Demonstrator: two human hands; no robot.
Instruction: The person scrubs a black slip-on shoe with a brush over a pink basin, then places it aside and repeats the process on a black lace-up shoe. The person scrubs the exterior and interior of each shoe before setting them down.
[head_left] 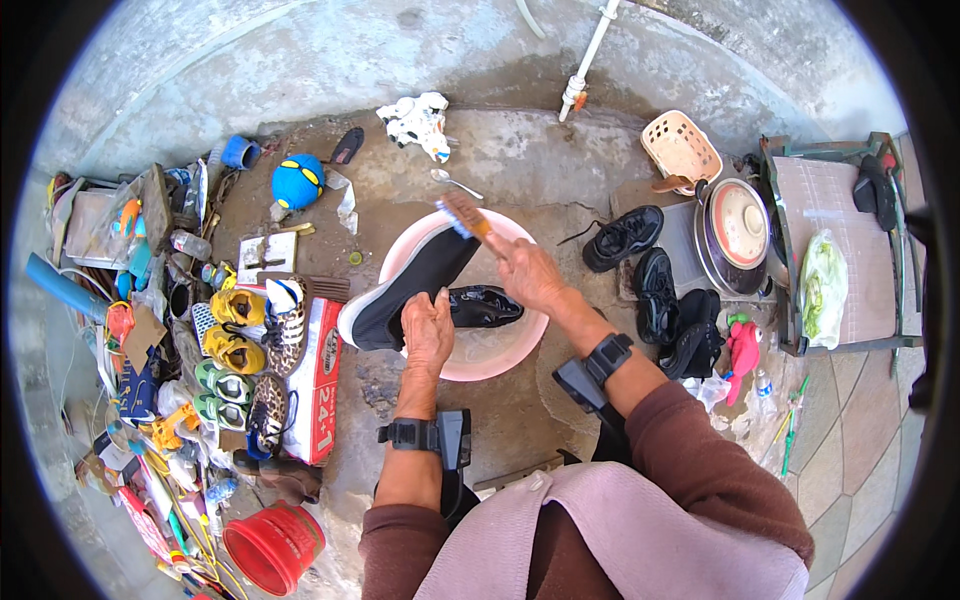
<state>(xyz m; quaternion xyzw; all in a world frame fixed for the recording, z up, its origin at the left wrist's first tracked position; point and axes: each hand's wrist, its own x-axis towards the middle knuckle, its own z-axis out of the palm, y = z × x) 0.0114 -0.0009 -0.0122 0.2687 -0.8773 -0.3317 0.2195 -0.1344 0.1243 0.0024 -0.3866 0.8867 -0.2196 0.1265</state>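
Head view: a black shoe [425, 272] with a white sole edge is held aslant above a pink basin [490, 369]. The near part of the shoe is grasped by the left hand [428, 325], whose fingers are curled over the dark upper. A brush [466, 215] (wooden-backed, with pale bristles) is gripped by the right hand [525, 270], and its bristles are set at the far end of the shoe; whether they are pressed down firmly cannot be told. A second black shoe [487, 307], glossy as if wet, is contained in the basin, just beside the left hand. A black strap is worn on each forearm.

Beyond the basin, a spoon [456, 184] is seen on the ground, with a blue ball [298, 181] farther to the left. To the right, several dark shoes [656, 295] are grouped near a round lid [740, 222], and a bag of greens [823, 290] is borne by a low rack [865, 285]. To the left, patterned shoes [288, 335] are placed by a red-and-white carton [318, 375]; a red bucket [272, 548] is situated nearer the viewer.
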